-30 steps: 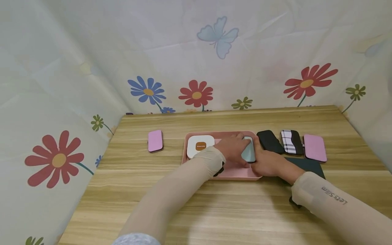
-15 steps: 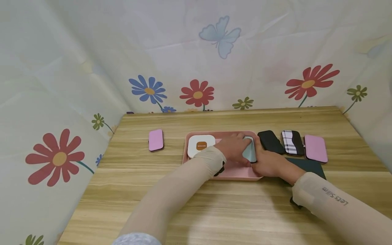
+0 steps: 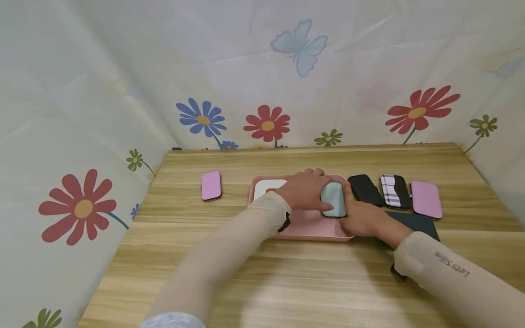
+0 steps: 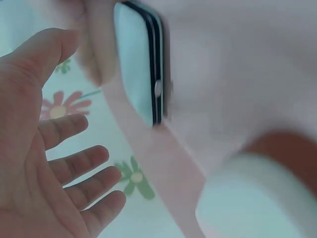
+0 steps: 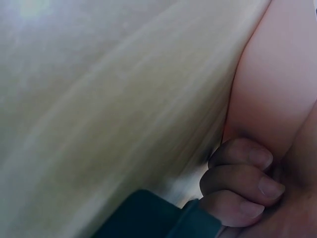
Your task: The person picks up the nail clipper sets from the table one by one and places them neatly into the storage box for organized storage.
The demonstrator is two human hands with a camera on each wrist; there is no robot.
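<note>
Soft, even light fills the head view — bright, with faint shadows under both forearms and a pale glare patch on the near table [image 3: 287, 291]. Both wrist views are blurred, close and out of focus.

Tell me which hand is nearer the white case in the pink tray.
Left. The left hand hovers partly over the white case; the right hand sits beyond the light blue case.

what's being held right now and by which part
The light blue case in the pink tray: right hand grips its right edge, left hand touches its left side.
</note>
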